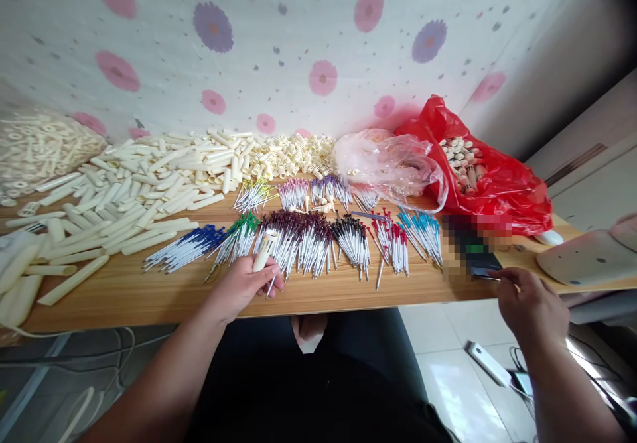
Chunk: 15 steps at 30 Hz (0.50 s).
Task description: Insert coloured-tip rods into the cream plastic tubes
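My left hand is closed around a cream plastic pen barrel part, its wider end pointing up. A thin white pen refill shows between the same fingers. Just beyond are bundles of white refills with coloured ends: dark maroon, green, blue and black. On the right, my right hand has its fingers pinched at a thin, flat greyish piece; its kind is unclear. This piece lies by the near edge of a dark, partly blurred phone-like object.
Cream tubes heap up along the left, beside a clear bag of small parts. Small cream fittings, a clear plastic bag and a red bag line the back. A patterned curtain hangs behind the wooden table.
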### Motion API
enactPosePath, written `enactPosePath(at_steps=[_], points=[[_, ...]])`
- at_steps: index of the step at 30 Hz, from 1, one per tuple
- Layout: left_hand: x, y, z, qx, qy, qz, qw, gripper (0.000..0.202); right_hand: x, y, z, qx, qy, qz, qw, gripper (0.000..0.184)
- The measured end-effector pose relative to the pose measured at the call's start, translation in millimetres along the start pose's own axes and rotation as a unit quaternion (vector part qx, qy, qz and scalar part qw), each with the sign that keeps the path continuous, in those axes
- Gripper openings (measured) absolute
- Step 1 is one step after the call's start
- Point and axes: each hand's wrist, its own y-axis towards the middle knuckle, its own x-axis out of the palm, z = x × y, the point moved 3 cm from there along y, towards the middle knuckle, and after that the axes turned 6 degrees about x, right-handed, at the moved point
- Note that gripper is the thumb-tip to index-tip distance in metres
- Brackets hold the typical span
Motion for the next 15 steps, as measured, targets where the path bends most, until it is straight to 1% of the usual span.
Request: enactPosePath(at_steps=[1,3,4,5,6,7,8,9,10,11,13,15], points=[[-1.9,-1.1,-1.6,-0.001,-0.009,0.003,1.000,0.028,-3.6,0.5,-3.0,-0.016,-0.006,0.009,1.000,0.021],[-5.0,-3.7,-4.7,-0.005,-0.031,0.014,0.999,0.029,-14.4,-1.3,-18.7,-0.056,0.007,0.058,0.997,0.021],[-6.1,-5.1,-6.3,-0.006,-0.040,0.021,0.999,0.029,-20.6,-5.1,-33.4,-0.089,0.032,0.089,0.992,0.020],[-6.9,-6.5,-7.8,-0.005,-0.048,0.029,0.998,0.029,-26.8,-11.8,-53.0,-0.130,0.074,0.120,0.981,0.019],[-7.7,-7.7,-9.4,-0.004,-0.056,0.039,0.998,0.029,-31.4,-22.0,-77.9,-0.192,0.125,0.129,0.965,0.016],[-8.5,-8.9,-11.2,-0.002,-0.063,0.048,0.997,0.029,-33.5,-36.0,-107.5,-0.278,0.187,0.097,0.937,0.013],[-9.4,-9.9,-13.0,-0.001,-0.069,0.056,0.996,0.029,-34.7,-53.1,-138.7,-0.362,0.261,0.053,0.893,0.011],[-10.6,-10.7,-14.8,0.002,-0.074,0.063,0.995,0.030,-33.6,-71.6,-169.8,-0.423,0.301,-0.002,0.855,0.013],[-12.3,-11.5,-16.5,0.005,-0.078,0.073,0.994,0.031,-30.8,-91.1,-199.5,-0.477,0.306,-0.051,0.822,0.018],[-14.4,-12.3,-18.4,0.007,-0.080,0.084,0.993,0.032,-26.8,-109.6,-226.3,-0.521,0.291,-0.087,0.798,0.023],[-19.3,-14.1,-21.5,0.011,-0.078,0.110,0.991,0.033,-17.9,-137.7,-267.2,-0.562,0.262,-0.127,0.774,0.026],[-23.7,-16.0,-23.9,0.018,-0.075,0.127,0.989,0.034,-8.9,-152.4,-292.1,-0.579,0.223,-0.148,0.770,0.027]])
